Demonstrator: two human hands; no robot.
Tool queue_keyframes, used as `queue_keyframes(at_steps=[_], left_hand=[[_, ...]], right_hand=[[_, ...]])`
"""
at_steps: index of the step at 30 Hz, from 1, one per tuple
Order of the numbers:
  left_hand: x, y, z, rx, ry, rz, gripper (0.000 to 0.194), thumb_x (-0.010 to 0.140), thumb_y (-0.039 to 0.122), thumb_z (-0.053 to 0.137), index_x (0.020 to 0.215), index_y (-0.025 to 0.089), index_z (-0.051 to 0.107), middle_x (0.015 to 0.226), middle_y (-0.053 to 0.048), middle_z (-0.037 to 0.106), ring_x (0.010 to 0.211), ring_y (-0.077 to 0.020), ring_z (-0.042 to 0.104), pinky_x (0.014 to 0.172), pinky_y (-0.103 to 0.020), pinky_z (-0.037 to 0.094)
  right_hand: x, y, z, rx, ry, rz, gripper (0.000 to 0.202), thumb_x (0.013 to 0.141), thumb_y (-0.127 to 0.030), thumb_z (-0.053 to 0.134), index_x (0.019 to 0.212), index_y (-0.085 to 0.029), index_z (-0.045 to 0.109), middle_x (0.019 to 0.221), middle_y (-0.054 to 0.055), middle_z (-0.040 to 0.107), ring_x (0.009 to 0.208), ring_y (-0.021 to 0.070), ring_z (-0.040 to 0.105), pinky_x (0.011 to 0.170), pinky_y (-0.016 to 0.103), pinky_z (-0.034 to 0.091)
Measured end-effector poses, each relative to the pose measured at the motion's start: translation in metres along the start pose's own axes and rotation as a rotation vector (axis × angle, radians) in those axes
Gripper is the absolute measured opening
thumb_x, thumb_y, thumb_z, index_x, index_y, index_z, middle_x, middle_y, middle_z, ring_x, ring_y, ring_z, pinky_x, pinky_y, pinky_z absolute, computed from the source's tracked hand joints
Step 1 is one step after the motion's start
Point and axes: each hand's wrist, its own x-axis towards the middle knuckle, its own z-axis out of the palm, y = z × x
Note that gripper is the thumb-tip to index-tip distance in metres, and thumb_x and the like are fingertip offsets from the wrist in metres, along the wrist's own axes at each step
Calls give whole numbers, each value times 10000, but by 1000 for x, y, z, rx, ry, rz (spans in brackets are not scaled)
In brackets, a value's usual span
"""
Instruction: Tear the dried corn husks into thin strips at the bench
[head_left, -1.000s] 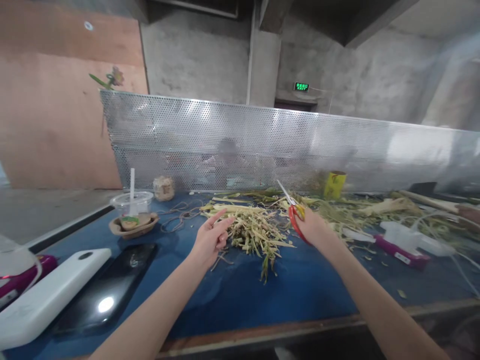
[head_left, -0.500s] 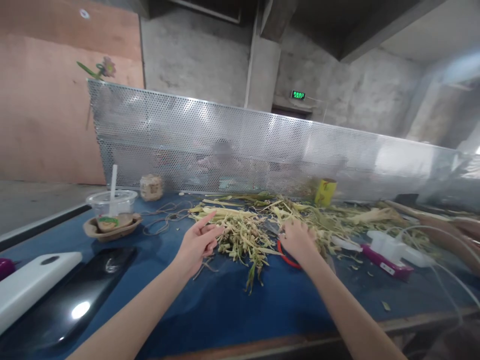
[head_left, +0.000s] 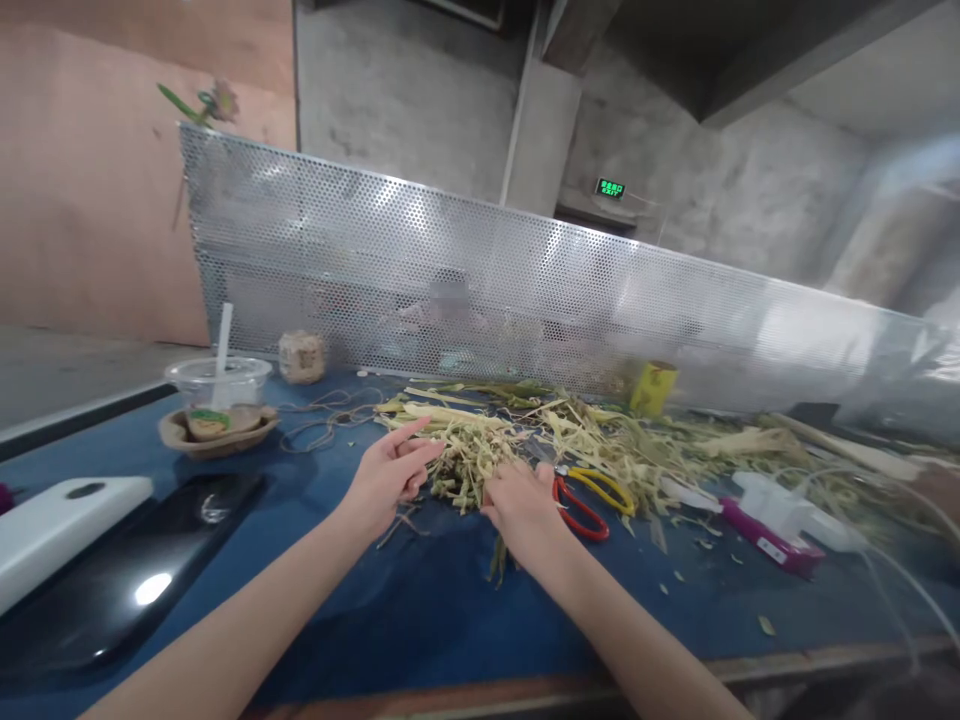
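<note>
- Left hand (head_left: 384, 482): released, index finger extended, others loosely curled, beside the plant clippings (head_left: 456, 468) on the blue tabletop (head_left: 420, 625).
- Right hand (head_left: 525, 508): bent fingers cover some clippings; I cannot tell their grip.
- Red-and-yellow-handled scissors (head_left: 596, 533) lie just beside it.

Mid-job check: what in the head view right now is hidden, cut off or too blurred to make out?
1. Right hand, head view: its own back hides most fingertips, so whether it grips the plant scraps is unclear.
2. Scissors, head view: blade tips lost among the plant scraps.
3. White device, head view: cut off by the left edge.
4. Co-worker's hand, head view: blurred, cut off by the right edge.
</note>
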Motion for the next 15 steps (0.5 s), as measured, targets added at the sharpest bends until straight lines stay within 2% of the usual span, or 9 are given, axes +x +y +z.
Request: queue_keyframes(at_steps=[2, 4, 6, 9, 12, 13, 15], left_hand=[[2, -3, 0, 1, 0, -2, 683, 581, 226, 749, 1200, 99, 490, 487, 95, 445, 337, -6, 292, 321, -149, 142], [3, -5, -1, 7, 0, -2, 661, 581, 238, 750, 1179, 104, 503, 542, 80, 484, 337, 0, 299, 320, -152, 143], [5, -7, -2, 19, -4, -4, 637, 584, 254, 748, 1158, 109, 514, 590, 66, 511, 338, 4, 309, 320, -155, 154], [5, -8, -2, 49, -24, -3, 611, 586, 272, 746, 1135, 119, 527, 627, 51, 540, 334, 1, 320, 322, -163, 173], [3, -9, -1, 85, -44, 12, 603, 597, 286, 736, 1139, 127, 524, 670, 29, 572, 327, -1, 332, 326, -170, 199], [3, -9, 0, 101, -50, 18, 604, 605, 289, 729, 1146, 126, 519, 681, 21, 582, 324, -4, 339, 327, -172, 214], [2, -9, 1, 139, -59, 32, 604, 610, 282, 720, 1157, 129, 517, 684, 11, 599, 316, -13, 353, 331, -179, 252]], right_hand=[[2, 5, -4, 96, 13, 14, 74, 762, -223, 599, 716, -199, 652, 873, 39, 639, 949, 217, 512, 779, 339, 289], [7, 14, -12, 157, -6, 8, 93, 739, -262, 637, 658, -219, 652, 773, -7, 645, 874, 165, 544, 754, 283, 311], [14, 29, -22, 168, 13, 44, 105, 777, -302, 596, 718, -245, 662, 786, -27, 648, 796, 128, 564, 736, 256, 330], [25, 55, -37, 101, 114, 222, 209, 858, -242, 454, 837, -201, 658, 931, 60, 639, 873, 179, 561, 773, 309, 336], [30, 69, -41, 21, 158, 363, 288, 847, -111, 379, 1028, -139, 601, 1076, 186, 582, 962, 268, 538, 784, 412, 323], [28, 68, -40, 15, 149, 348, 298, 848, -122, 384, 1064, -160, 585, 1116, 176, 569, 964, 264, 542, 787, 413, 325], [21, 59, -36, 23, 106, 264, 220, 844, -230, 450, 977, -212, 624, 1056, 107, 616, 942, 239, 558, 807, 387, 326]])
